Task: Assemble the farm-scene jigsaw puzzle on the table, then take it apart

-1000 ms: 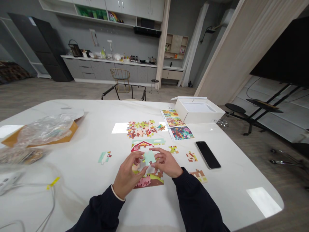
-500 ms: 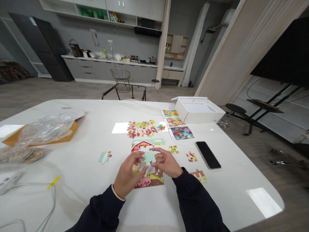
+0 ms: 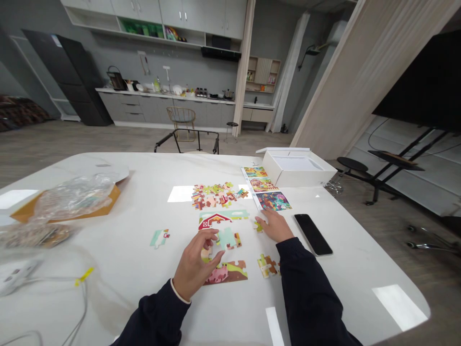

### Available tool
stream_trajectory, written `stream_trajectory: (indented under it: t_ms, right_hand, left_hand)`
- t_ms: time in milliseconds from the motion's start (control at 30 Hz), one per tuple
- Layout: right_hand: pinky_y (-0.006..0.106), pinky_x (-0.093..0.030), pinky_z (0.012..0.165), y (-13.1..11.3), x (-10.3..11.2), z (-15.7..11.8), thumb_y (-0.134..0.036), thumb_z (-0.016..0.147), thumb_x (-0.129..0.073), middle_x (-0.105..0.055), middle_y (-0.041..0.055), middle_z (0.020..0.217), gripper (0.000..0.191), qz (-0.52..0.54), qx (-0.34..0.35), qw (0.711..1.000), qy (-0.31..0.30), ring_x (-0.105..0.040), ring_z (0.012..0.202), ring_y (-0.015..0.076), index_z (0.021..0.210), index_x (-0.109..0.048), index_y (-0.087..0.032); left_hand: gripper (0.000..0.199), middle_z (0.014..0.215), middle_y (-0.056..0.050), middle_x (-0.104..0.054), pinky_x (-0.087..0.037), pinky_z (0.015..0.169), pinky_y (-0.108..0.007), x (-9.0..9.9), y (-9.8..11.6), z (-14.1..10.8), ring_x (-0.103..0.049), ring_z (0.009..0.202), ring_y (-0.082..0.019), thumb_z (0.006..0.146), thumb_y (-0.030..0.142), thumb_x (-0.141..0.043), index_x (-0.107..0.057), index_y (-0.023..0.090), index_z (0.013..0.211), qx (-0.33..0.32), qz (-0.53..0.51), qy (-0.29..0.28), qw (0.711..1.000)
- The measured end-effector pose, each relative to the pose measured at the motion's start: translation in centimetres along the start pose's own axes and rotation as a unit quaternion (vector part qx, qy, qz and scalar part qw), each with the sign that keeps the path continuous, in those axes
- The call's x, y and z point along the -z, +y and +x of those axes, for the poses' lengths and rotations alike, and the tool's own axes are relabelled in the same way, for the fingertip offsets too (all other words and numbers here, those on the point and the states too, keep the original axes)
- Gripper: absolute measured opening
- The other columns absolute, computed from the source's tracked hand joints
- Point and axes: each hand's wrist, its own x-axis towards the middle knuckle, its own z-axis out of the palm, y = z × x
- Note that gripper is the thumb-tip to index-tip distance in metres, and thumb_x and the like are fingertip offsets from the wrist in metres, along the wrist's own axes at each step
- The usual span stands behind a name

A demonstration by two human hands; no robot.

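**Right hand (image 3: 275,226) swings clear of the farm jigsaw (image 3: 216,221)**

Its open fingers lie just beside a small loose piece (image 3: 258,226), well apart from the left hand (image 3: 196,257), which rests unclamped on the jigsaw's near edge. A pale green piece (image 3: 226,239) sits mid-picture, with open tabletop before the black phone (image 3: 312,234).

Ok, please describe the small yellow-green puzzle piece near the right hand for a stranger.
On the white table, find the jigsaw with the red barn. Just right of it, the person's right hand reaches forward; the small yellow-green piece lies at its fingertips, single, unlike the joined brown-and-cream pieces nearer the person.
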Motion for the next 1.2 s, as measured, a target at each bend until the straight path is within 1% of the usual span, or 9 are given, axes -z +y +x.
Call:
stream_trajectory:
  t_ms: [100, 200, 400, 533, 700, 900, 1067, 1200]
  right_hand:
    - [0.043, -0.037, 0.119, -0.1, -0.5, -0.1, -0.045, 0.101, -0.051, -0.056, 0.0205, 0.149, 0.054, -0.011, 0.012, 1.000, -0.011, -0.050, 0.142, 0.0304, 0.139, -0.063, -0.009]
    - [0.042, -0.035, 0.121, -0.3, -0.8, -0.2, -0.044, 0.101, -0.052, -0.055, 0.0212, 0.150, 0.055, -0.008, 0.023, 1.000, -0.014, -0.049, 0.142, 0.0311, 0.140, -0.061, -0.006]
    - [0.043, -0.032, 0.122, -0.5, -1.5, -0.1, -0.042, 0.099, -0.055, -0.053, 0.0221, 0.151, 0.056, 0.019, 0.053, 0.998, -0.012, -0.046, 0.144, 0.0313, 0.142, -0.060, -0.006]
    - [0.043, -0.031, 0.124, -0.3, -1.8, 0.0, -0.041, 0.098, -0.057, -0.051, 0.0225, 0.153, 0.058, 0.051, 0.058, 0.997, -0.020, -0.043, 0.146, 0.0308, 0.144, -0.058, -0.005]
    - [0.041, -0.028, 0.125, -0.1, -2.0, 0.2, -0.041, 0.098, -0.056, -0.048, 0.0214, 0.155, 0.059, 0.070, 0.050, 0.996, -0.039, -0.041, 0.148, 0.0298, 0.146, -0.055, -0.005]
    - [0.042, -0.027, 0.125, -0.2, -2.1, 0.3, -0.041, 0.099, -0.056, -0.045, 0.0184, 0.158, 0.058, 0.081, 0.049, 0.994, -0.051, -0.037, 0.150, 0.0287, 0.149, -0.053, -0.010]
    - [0.043, -0.026, 0.125, -0.7, -1.7, 0.0, -0.043, 0.100, -0.054, -0.043, 0.0206, 0.159, 0.062, 0.066, 0.055, 0.995, -0.058, -0.036, 0.151, 0.0301, 0.150, -0.050, -0.006]
    - [0.047, -0.025, 0.125, -1.1, -1.4, -0.2, -0.043, 0.100, -0.053, -0.043, 0.0205, 0.159, 0.061, 0.053, 0.057, 0.995, -0.055, -0.036, 0.151, 0.0307, 0.150, -0.050, -0.008]
  left_hand:
    - [0.027, 0.121, -0.009, -0.067, -0.058, 0.076, -0.034, 0.0, -0.1, -0.1, -0.064, 0.082, -0.016, 0.087, 0.017, -0.071, -0.054, 0.022, 0.107, 0.003, -0.002, 0.000, 1.000]
    - [0.026, 0.120, -0.009, -0.068, -0.057, 0.075, -0.034, -0.1, 0.0, -0.1, -0.065, 0.082, -0.017, 0.088, 0.019, -0.071, -0.055, 0.022, 0.108, 0.004, -0.001, -0.001, 1.000]
    - [0.026, 0.119, -0.009, -0.068, -0.057, 0.074, -0.033, -0.1, 0.1, 0.0, -0.065, 0.081, -0.016, 0.087, 0.017, -0.071, -0.055, 0.021, 0.106, -0.004, 0.000, 0.004, 1.000]
    - [0.028, 0.121, -0.009, -0.068, -0.057, 0.076, -0.033, -0.1, -0.1, -0.1, -0.065, 0.082, -0.016, 0.086, 0.016, -0.071, -0.054, 0.022, 0.108, -0.003, 0.004, 0.000, 1.000]
    - [0.029, 0.120, -0.008, -0.068, -0.057, 0.075, -0.033, -0.2, -0.1, -0.1, -0.064, 0.082, -0.016, 0.086, 0.016, -0.072, -0.054, 0.022, 0.108, -0.010, 0.005, 0.001, 1.000]
    - [0.028, 0.120, -0.009, -0.069, -0.058, 0.074, -0.033, -0.2, 0.0, 0.0, -0.065, 0.081, -0.016, 0.086, 0.017, -0.072, -0.055, 0.022, 0.107, -0.014, 0.009, 0.003, 1.000]
    - [0.027, 0.120, -0.009, -0.068, -0.057, 0.075, -0.034, -0.2, -0.1, 0.1, -0.064, 0.081, -0.016, 0.087, 0.017, -0.071, -0.054, 0.022, 0.108, -0.011, 0.006, 0.002, 1.000]
    - [0.028, 0.120, -0.009, -0.068, -0.057, 0.075, -0.033, -0.2, -0.2, -0.1, -0.064, 0.082, -0.016, 0.086, 0.016, -0.072, -0.055, 0.022, 0.108, -0.007, 0.007, 0.000, 1.000]
